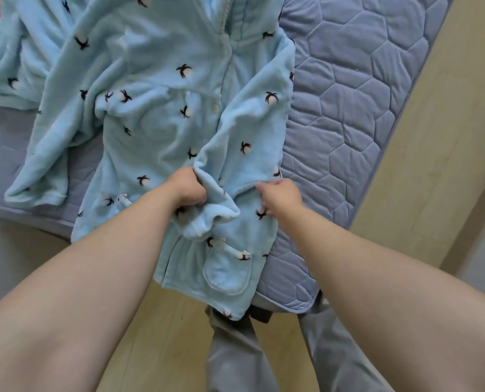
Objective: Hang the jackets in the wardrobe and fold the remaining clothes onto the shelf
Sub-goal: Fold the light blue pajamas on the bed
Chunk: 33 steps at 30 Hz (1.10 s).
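While left hand (187,190) clutches sleeve of blue robe (162,80), right hand (281,198) pinches its fabric on mattress (349,94).

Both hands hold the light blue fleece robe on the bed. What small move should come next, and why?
Probably lay the sleeve flat across the front of the robe: the left hand grips its bunched cuff, the right hand pinches its edge, and the fabric between is creased.

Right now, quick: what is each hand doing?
Left hand: closed, gripping the sleeve cuff of the blue robe.
Right hand: closed, pinching the same sleeve.
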Motion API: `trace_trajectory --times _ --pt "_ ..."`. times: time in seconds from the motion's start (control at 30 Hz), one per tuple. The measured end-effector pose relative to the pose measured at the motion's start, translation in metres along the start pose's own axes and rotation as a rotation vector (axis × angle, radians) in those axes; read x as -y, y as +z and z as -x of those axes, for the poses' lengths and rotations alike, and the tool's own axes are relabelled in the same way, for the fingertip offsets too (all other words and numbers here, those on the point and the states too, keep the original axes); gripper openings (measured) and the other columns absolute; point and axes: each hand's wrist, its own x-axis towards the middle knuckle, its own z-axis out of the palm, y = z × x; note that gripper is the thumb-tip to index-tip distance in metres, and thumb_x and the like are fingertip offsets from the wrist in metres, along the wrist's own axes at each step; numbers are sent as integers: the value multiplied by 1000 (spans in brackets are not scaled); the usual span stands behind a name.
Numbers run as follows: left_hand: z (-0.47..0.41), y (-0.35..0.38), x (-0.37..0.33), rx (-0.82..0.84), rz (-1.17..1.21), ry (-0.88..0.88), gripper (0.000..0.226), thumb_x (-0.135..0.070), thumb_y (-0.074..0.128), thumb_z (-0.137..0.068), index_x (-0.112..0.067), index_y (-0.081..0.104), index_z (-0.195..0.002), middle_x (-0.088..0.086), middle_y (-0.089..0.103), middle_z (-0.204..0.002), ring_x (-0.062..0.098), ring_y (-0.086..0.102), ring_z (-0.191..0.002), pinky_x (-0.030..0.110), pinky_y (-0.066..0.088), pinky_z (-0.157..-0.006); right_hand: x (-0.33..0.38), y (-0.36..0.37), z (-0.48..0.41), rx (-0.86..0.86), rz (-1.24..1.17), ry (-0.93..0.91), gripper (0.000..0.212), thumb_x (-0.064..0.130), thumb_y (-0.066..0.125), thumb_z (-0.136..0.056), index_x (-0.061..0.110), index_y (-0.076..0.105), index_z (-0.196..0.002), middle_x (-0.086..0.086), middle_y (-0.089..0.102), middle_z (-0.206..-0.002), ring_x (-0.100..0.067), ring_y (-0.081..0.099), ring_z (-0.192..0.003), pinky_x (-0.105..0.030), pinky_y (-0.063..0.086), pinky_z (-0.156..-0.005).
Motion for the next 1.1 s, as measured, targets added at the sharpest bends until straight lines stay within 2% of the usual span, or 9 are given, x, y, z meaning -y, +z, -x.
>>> trace_trajectory --times 0.17,0.3,0.43,0.5,0.6,0.7,0.83,0.97,1.1 --pt "-11 -6 -1 -71 -383 21 17 -8 51 -90 -11 52 -73 6 57 -85 26 54 -82 32 42 -72 16 1 -11 104 -738 347 45 25 73 -92 13 56 -132 -8 64 -123 -24 66 -101 -35 52 -86" --pt "-16 -6 15 -167 -346 -124 10 -15 57 -83 -15 52 -74 3 59 -85 29 58 -91 39 51 -82 16 -5 -17 60 -944 396 35 6 61 -97 7 58 -132 -14 69 -121 -29 69 -105 -40 55 -84" --pt "-22 0 36 -255 -269 -82 15 -21 49 -92 -13 61 -88 15 66 -112 37 60 -106 43 49 -91 11 -20 -20 23 -1014 381 33 -1 49 -100 -1 58 -132 -21 68 -123 -35 67 -112 -48 54 -99" --pt "-23 4 37 -176 -190 20 40 -48 42 -99 -16 64 -110 11 65 -119 34 58 -109 42 45 -92 7 -28 -22 5 -1005 366 31 -4 47 -99 -2 59 -128 -21 69 -121 -35 68 -109 -48 54 -99" --pt "-7 10 35 14 65 16 92 -101 44 -62 -33 57 -122 -16 60 -112 18 57 -108 35 42 -89 5 -36 -19 26 -946 353 13 -2 53 -99 3 63 -105 -16 72 -105 -29 72 -91 -39 61 -74" --pt "1 12 40 140 -227 43 110 -75 79 -58 -24 35 -145 -8 53 -132 23 56 -120 38 46 -97 6 -36 -19 12 -878 373 18 -6 54 -95 11 61 -93 -12 72 -94 -27 72 -84 -34 58 -62" --pt "6 5 37 54 -371 -100 43 -22 59 -90 -7 49 -129 18 58 -134 34 60 -113 36 48 -85 7 -22 -23 -85 -835 375 55 -12 53 -88 17 56 -134 -14 67 -120 -31 69 -104 -42 58 -92" --pt "10 -3 57 67 -304 -321 32 -29 54 -98 -9 62 -122 18 63 -131 34 62 -120 39 51 -92 14 0 -17 -202 -791 280 83 -14 51 -88 33 34 -153 -4 56 -125 -23 62 -100 -40 56 -91" --pt "6 3 99 -219 -176 -433 54 -34 56 -90 -8 53 -137 16 38 -156 36 50 -132 44 46 -99 11 22 -12 -277 -597 165 89 -5 56 -87 34 19 -158 -2 49 -137 -22 60 -102 -37 55 -87"
